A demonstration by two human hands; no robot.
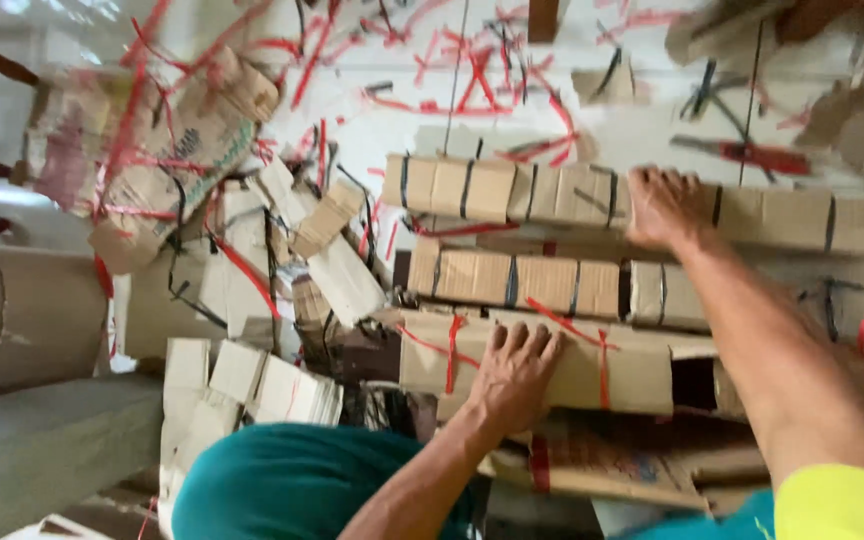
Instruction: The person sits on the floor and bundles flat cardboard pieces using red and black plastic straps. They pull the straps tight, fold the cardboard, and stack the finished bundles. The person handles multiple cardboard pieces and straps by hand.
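the left hand (514, 368) lies flat and open on the near strapped cardboard bundle (552, 365), the right hand (664, 205) seems to curl over the far bundle (512, 190), so both should press evenly.

The whole head view is motion-blurred; print on the cardboard sheet (162, 150) at upper left cannot be read; the right hand (664, 205) covers part of the far cardboard bundle (512, 190); the left hand (514, 368) hides part of the near bundle (562, 365); the brown roll (12, 305) is cut by the left edge
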